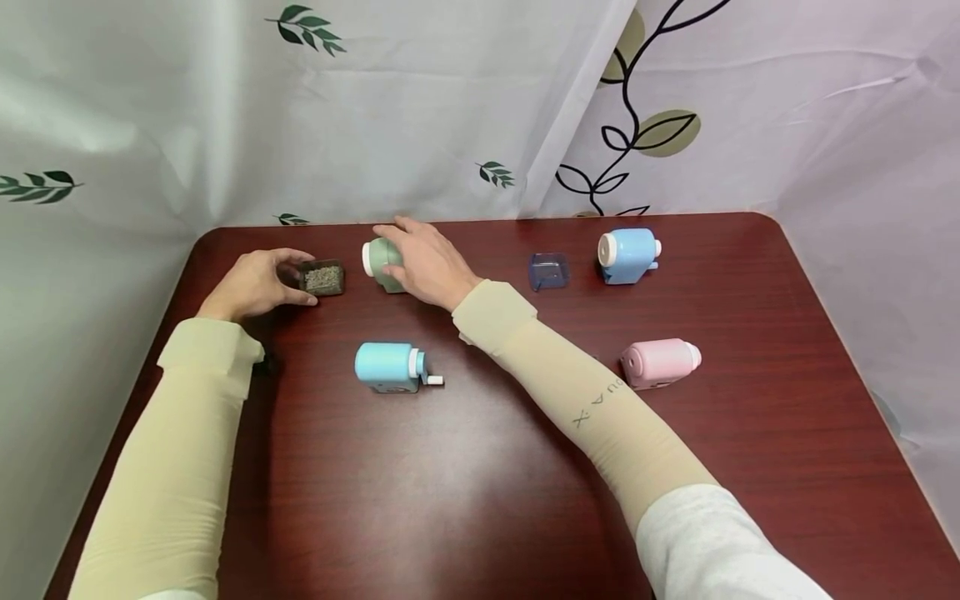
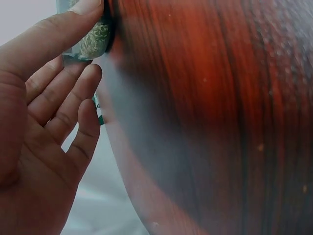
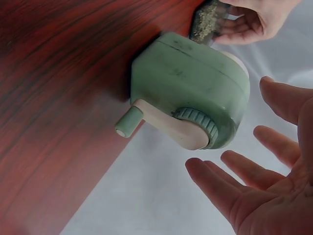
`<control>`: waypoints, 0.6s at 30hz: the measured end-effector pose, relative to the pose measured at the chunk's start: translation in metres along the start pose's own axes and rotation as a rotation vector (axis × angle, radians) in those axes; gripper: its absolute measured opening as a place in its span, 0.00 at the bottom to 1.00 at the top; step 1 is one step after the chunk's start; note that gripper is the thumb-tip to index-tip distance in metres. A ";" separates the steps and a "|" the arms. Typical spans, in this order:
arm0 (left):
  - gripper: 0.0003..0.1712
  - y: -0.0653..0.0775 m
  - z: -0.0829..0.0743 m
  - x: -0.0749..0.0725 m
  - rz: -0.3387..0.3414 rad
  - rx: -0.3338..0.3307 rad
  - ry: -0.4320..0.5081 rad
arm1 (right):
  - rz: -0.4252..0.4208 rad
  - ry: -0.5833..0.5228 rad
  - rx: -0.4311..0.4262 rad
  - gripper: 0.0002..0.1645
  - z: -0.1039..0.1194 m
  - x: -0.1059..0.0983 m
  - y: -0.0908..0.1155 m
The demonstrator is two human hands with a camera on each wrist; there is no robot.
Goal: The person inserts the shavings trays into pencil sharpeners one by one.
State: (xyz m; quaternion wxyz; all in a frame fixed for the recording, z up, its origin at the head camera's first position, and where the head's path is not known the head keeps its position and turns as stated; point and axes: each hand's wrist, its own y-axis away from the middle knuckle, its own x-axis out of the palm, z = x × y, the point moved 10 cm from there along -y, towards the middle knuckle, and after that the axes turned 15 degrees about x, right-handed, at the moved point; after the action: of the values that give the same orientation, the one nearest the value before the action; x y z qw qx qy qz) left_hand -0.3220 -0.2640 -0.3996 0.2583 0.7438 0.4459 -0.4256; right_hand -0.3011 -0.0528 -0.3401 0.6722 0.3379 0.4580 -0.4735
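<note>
My left hand (image 1: 255, 283) pinches a small clear drawer (image 1: 324, 280) filled with pencil shavings, at the table's far left. In the left wrist view the thumb lies over this shavings drawer (image 2: 95, 41) and the other fingers spread beneath it. A green crank pencil sharpener (image 1: 387, 265) stands just right of the drawer. Over and beside it is my right hand (image 1: 431, 262), its fingers spread. The right wrist view shows the green sharpener (image 3: 190, 88) with its crank, and my right hand (image 3: 274, 181) apart from it, with nothing in the fingers.
A turquoise sharpener (image 1: 386, 367) stands in front of the green one. To the right are a blue sharpener (image 1: 630, 255) and a pink sharpener (image 1: 662, 362). A translucent dark blue drawer (image 1: 550, 271) sits left of the blue one. A white patterned curtain (image 1: 405, 108) borders the table's back.
</note>
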 end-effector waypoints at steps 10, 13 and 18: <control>0.39 0.001 -0.001 -0.004 -0.023 0.017 -0.020 | 0.005 0.007 -0.039 0.33 0.001 0.004 -0.003; 0.39 0.001 -0.003 -0.004 -0.018 0.017 -0.024 | 0.005 -0.003 -0.063 0.32 0.002 0.005 -0.003; 0.40 -0.002 -0.009 -0.004 -0.003 0.022 -0.026 | 0.005 -0.008 -0.077 0.31 0.003 0.006 -0.004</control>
State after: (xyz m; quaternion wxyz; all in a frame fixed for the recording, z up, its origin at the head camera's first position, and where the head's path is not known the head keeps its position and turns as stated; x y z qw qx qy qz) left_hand -0.3214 -0.2579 -0.3921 0.2551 0.7404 0.4391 -0.4405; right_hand -0.3031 -0.0583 -0.3451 0.6879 0.3112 0.4722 -0.4550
